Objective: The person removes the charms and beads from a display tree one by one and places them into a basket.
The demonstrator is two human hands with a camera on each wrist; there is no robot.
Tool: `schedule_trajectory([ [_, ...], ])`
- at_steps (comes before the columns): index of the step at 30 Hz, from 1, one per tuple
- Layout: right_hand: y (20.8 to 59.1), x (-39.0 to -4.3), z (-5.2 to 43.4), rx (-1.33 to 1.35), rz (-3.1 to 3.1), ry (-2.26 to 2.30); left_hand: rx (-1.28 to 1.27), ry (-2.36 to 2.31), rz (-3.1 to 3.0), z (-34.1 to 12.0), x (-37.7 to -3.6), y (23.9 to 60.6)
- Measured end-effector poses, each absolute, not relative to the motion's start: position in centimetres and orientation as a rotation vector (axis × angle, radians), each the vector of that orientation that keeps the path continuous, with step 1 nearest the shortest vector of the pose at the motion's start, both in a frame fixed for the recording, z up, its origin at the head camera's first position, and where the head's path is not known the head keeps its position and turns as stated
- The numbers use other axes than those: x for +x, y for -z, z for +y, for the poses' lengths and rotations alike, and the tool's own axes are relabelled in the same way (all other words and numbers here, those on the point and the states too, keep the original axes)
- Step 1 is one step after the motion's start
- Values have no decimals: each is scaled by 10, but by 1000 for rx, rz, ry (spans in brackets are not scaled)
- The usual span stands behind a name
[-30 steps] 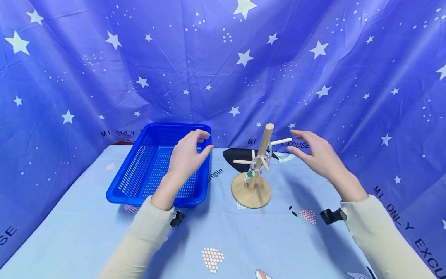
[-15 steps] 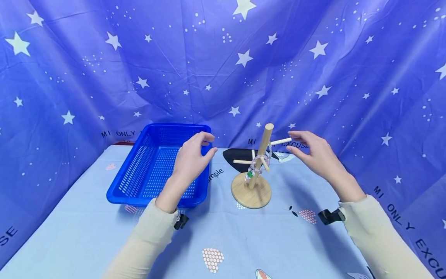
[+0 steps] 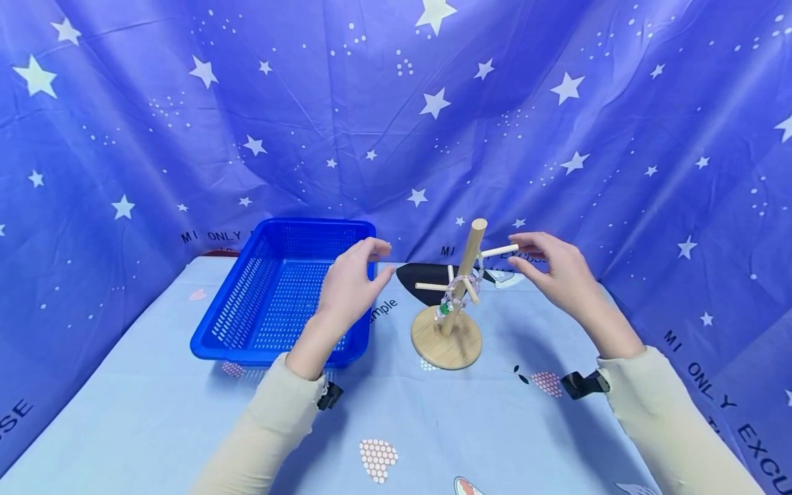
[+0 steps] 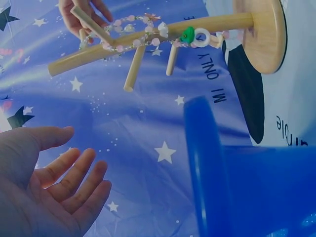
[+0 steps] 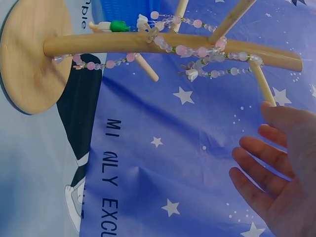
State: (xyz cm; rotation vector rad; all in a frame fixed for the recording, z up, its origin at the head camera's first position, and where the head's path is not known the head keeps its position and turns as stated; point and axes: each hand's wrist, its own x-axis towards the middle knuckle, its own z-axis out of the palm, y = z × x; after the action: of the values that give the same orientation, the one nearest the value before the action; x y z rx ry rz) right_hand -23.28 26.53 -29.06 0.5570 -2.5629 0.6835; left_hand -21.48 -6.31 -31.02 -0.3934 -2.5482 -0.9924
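Both hands have drifted inward toward the small wooden peg stand with a round base [image 3: 447, 338] since the earlier frames. It stands upright on the pale blue patterned tablecloth [image 3: 433, 426], right of centre. The left hand [image 3: 349, 289] hovers just left of it, in front of the blue perforated plastic basket [image 3: 247, 309], fingers loosely spread and holding nothing. The right hand [image 3: 553, 271] floats at the far right side, relaxed fingertips just beside the tip of the upper right peg [image 3: 500, 251]; contact cannot be confirmed. A pink and clear beaded bracelet with a green bead [image 5: 197, 52] is draped around the post and over its pegs, which keep it from sliding down. A blue star-printed backdrop [image 3: 396, 103] hangs behind.
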Motion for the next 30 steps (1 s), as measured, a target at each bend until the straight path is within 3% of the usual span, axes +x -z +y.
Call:
schedule_trajectory([
  [30, 299, -238, 256, 493, -2432, -865, -455, 1087, -2518, -42, -209, 318],
])
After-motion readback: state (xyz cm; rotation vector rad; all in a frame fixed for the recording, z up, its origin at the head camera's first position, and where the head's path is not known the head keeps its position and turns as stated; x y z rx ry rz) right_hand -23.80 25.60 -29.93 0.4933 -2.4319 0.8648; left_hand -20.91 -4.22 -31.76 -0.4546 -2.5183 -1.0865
